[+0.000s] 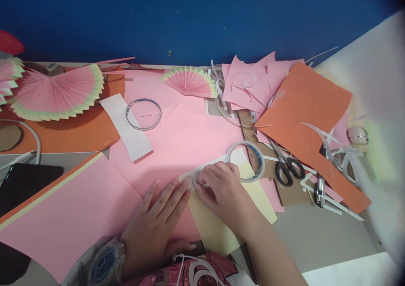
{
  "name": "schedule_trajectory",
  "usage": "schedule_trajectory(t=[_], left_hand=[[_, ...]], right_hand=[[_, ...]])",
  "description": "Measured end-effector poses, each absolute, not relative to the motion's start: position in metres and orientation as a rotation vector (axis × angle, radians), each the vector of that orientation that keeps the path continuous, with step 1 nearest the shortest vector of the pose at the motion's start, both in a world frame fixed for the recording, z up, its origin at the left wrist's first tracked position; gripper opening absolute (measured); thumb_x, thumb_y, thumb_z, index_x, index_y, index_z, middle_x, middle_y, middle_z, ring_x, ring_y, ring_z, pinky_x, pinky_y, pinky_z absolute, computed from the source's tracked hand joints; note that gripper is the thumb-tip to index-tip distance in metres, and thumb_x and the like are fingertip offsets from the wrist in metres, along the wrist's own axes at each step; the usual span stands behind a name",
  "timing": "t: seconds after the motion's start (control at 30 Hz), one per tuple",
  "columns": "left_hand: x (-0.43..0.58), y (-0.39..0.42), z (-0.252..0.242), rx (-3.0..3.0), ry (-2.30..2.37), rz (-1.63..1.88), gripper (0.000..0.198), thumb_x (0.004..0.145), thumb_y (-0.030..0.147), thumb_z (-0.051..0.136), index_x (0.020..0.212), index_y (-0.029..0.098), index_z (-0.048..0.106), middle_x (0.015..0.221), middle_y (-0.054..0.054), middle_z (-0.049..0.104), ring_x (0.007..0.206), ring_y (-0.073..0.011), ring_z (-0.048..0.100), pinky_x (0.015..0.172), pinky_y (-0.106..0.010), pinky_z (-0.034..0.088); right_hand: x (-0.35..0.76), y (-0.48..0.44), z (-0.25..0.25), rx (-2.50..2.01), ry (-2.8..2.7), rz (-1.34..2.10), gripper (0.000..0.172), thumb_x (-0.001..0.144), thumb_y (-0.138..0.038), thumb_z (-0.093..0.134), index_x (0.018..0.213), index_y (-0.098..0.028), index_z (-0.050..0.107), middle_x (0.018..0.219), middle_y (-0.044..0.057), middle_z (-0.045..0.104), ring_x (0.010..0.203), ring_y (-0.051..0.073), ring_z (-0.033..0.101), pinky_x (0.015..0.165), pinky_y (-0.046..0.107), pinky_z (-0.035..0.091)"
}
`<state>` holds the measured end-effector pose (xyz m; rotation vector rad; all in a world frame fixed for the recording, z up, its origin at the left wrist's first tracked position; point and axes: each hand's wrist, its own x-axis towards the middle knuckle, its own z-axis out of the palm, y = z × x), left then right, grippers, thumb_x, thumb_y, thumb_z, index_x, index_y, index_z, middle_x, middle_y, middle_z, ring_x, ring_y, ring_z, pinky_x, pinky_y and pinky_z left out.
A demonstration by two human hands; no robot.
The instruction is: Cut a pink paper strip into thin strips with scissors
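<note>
My left hand lies flat with its fingers outstretched over pink paper, the fingertips reaching the corner of a pale yellow sheet. A whitish strip runs along that sheet's far edge. My right hand is closed over the strip, thumb and fingers curled close to the left fingertips. Whatever they pinch is hidden. Just beyond the right knuckles, a roll of tape lies over the sheet's far corner.
Folded paper fans lie at the back. Left are a second tape roll, a white strip, a pink sheet and a black device. Right are black-handled scissors, orange paper and scraps. A blue wall stands behind.
</note>
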<state>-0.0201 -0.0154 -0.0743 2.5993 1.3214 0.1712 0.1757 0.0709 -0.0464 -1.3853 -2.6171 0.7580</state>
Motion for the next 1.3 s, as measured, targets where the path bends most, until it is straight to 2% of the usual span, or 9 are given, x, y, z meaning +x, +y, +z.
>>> schedule_trajectory(t=[0.23, 0.43, 0.6, 0.77, 0.9, 1.1, 1.3], left_hand=[[-0.0191, -0.0103, -0.0702, 2.555, 1.341, 0.158, 0.069, 0.086, 0.060, 0.036, 0.140, 0.018, 0.037, 0.147, 0.000, 0.036, 0.136, -0.0231, 0.029, 0.117, -0.042, -0.004], [-0.0186, -0.0107, -0.0707, 2.570, 1.330, 0.100, 0.071, 0.087, 0.058, 0.036, 0.141, 0.012, 0.035, 0.148, -0.004, 0.034, 0.137, -0.0235, 0.027, 0.116, -0.043, -0.005], [-0.0168, -0.0108, -0.0709, 2.585, 1.354, 0.103, 0.070, 0.087, 0.058, 0.035, 0.140, 0.013, 0.038, 0.145, -0.007, 0.040, 0.137, -0.0246, 0.028, 0.117, -0.043, -0.003], [-0.0162, -0.0112, -0.0701, 2.591, 1.357, 0.075, 0.070, 0.088, 0.059, 0.032, 0.140, 0.013, 0.037, 0.147, -0.006, 0.037, 0.137, -0.0241, 0.028, 0.117, -0.042, -0.003], [-0.0163, -0.0118, -0.0705, 2.594, 1.367, 0.082, 0.070, 0.088, 0.059, 0.031, 0.141, 0.013, 0.037, 0.145, -0.008, 0.041, 0.137, -0.0241, 0.028, 0.117, -0.042, -0.002], [-0.0167, -0.0113, -0.0702, 2.599, 1.366, 0.080, 0.070, 0.089, 0.058, 0.030, 0.141, 0.012, 0.035, 0.147, -0.008, 0.038, 0.136, -0.0240, 0.031, 0.116, -0.041, -0.003], [-0.0158, -0.0108, -0.0680, 2.636, 1.378, 0.105, 0.070, 0.089, 0.056, 0.030, 0.143, 0.010, 0.031, 0.148, -0.011, 0.036, 0.138, -0.0260, 0.027, 0.116, -0.043, 0.003]], right_hand=[[0.1757, 0.0712, -0.0469, -1.377, -2.631, 0.746, 0.014, 0.086, -0.016, 0.051, 0.072, -0.018, 0.048, 0.072, 0.000, 0.057, 0.076, 0.017, 0.045, 0.076, 0.033, 0.030], [0.1756, 0.0709, -0.0472, -1.376, -2.636, 0.724, 0.017, 0.088, -0.019, 0.051, 0.072, -0.018, 0.049, 0.072, 0.000, 0.056, 0.075, 0.017, 0.045, 0.076, 0.033, 0.029], [0.1753, 0.0699, -0.0473, -1.379, -2.642, 0.709, 0.016, 0.088, -0.020, 0.051, 0.072, -0.018, 0.051, 0.073, 0.001, 0.057, 0.076, 0.018, 0.045, 0.077, 0.035, 0.029], [0.1741, 0.0691, -0.0456, -1.381, -2.656, 0.677, 0.017, 0.088, -0.020, 0.051, 0.071, -0.019, 0.053, 0.073, 0.002, 0.057, 0.076, 0.019, 0.046, 0.078, 0.036, 0.029], [0.1735, 0.0692, -0.0444, -1.385, -2.647, 0.659, 0.017, 0.087, -0.020, 0.051, 0.070, -0.019, 0.053, 0.073, 0.003, 0.058, 0.075, 0.019, 0.047, 0.079, 0.036, 0.029], [0.1729, 0.0686, -0.0415, -1.492, -2.592, 0.565, 0.016, 0.083, -0.021, 0.057, 0.068, -0.020, 0.053, 0.069, 0.001, 0.060, 0.075, 0.019, 0.050, 0.084, 0.037, 0.027], [0.1737, 0.0643, -0.0439, -1.530, -2.511, 0.391, 0.009, 0.078, -0.025, 0.061, 0.075, -0.020, 0.055, 0.074, 0.003, 0.066, 0.075, 0.021, 0.053, 0.086, 0.039, 0.026]])
